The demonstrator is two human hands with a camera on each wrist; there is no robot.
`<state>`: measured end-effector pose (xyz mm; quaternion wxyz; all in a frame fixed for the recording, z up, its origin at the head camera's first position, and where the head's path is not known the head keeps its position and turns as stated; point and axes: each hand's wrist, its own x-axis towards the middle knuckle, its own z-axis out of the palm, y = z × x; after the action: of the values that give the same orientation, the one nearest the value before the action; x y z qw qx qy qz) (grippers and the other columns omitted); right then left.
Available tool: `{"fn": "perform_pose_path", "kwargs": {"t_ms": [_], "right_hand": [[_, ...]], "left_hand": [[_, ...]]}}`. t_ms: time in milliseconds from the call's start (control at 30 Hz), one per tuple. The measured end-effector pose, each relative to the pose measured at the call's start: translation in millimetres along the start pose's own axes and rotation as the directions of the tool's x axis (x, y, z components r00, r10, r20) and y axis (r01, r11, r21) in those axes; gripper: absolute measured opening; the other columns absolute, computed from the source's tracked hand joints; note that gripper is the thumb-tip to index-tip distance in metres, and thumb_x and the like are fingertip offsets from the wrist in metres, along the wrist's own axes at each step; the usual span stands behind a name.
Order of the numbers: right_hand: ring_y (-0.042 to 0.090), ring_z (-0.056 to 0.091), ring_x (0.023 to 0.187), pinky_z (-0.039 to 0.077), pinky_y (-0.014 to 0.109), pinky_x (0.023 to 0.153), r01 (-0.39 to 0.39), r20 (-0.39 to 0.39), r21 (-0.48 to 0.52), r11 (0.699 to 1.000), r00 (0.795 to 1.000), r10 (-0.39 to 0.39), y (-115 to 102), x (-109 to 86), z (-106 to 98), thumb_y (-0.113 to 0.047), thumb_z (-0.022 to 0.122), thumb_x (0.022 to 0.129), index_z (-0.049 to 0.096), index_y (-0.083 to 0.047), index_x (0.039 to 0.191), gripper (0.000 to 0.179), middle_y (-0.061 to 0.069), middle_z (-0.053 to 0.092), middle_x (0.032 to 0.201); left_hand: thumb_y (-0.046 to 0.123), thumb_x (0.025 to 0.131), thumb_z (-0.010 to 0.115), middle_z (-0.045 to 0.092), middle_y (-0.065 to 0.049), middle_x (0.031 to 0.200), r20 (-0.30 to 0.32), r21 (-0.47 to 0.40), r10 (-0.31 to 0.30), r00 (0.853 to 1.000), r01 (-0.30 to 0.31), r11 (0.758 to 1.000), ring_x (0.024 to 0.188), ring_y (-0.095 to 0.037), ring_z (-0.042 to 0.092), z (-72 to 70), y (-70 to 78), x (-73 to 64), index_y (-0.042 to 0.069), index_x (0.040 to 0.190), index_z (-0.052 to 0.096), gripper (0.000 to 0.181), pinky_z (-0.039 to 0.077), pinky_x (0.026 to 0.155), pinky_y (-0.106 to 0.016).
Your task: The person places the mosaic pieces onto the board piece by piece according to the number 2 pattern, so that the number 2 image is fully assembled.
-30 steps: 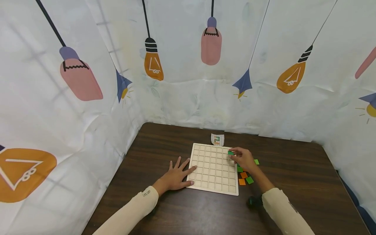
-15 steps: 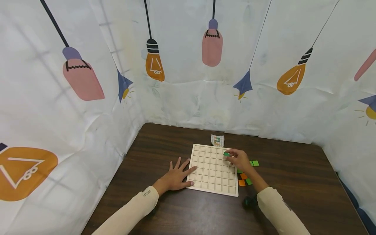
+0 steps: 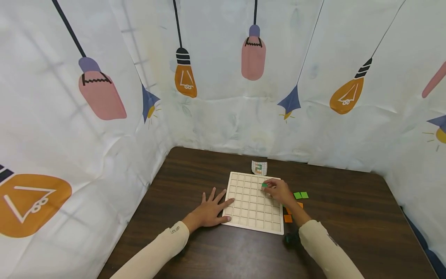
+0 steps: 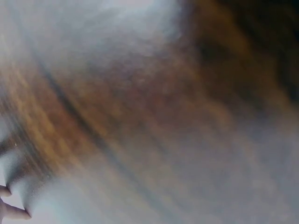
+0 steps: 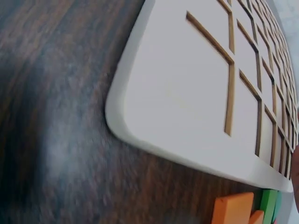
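Note:
A pale wooden board (image 3: 251, 209) with a grid of square cells lies on the dark table. My left hand (image 3: 209, 211) is spread flat at the board's left edge, its fingertips resting on the rim. Over the upper right part of the grid, my right hand (image 3: 278, 191) pinches a small green square tile (image 3: 264, 185) between thumb and fingers. The left wrist view is mostly blurred table, with fingertips (image 4: 16, 212) in its lower left corner. Grooves and a rounded corner of the board fill much of the right wrist view.
Light green tiles (image 3: 301, 195) and orange tiles (image 3: 287, 219) lie right of the board, partly hidden by the right forearm. Behind the board is a small paper card (image 3: 259, 168) with a coloured grid pattern. A white printed curtain (image 3: 223, 116) borders the brown table (image 3: 348, 217).
My right hand has moved left over the grid's upper right with the green tile pinched in it. The left hand stays at the board's edge.

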<state>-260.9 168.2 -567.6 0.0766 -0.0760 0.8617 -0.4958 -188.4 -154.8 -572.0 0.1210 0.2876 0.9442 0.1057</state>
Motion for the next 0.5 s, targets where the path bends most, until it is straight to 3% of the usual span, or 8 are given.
{"fn": "perform_pose_path", "kwargs": {"t_ms": [200, 500], "right_hand": [[0.016, 0.061, 0.078, 0.049, 0.029, 0.064, -0.024, -0.035, -0.073, 0.997, 0.999, 0.022, 0, 1.8, 6, -0.013, 0.076, 0.09, 0.075, -0.002, 0.11, 0.022, 0.01, 0.07, 0.093], [0.013, 0.06, 0.071, 0.049, 0.028, 0.065, -0.007, -0.087, -0.125, 0.992, 0.996, -0.004, 3, 3.9, 13, -0.017, 0.079, 0.088, 0.076, -0.004, 0.108, 0.024, 0.006, 0.07, 0.086]], "left_hand": [[0.069, 0.098, 0.041, 0.013, -0.011, 0.169, 0.006, -0.002, -0.001, 1.0, 0.001, 1.0, 0.151, -0.054, 0.006, -1.1, 1.3, -0.8, 0.038, 0.16, 0.024, 0.071, 0.016, 0.107, -0.081], [0.068, 0.099, 0.041, 0.013, -0.012, 0.169, 0.003, 0.0, 0.002, 1.0, -0.002, 1.0, 0.15, -0.055, 0.008, -2.7, 2.3, -1.7, 0.036, 0.16, 0.024, 0.072, 0.016, 0.107, -0.081]]}}
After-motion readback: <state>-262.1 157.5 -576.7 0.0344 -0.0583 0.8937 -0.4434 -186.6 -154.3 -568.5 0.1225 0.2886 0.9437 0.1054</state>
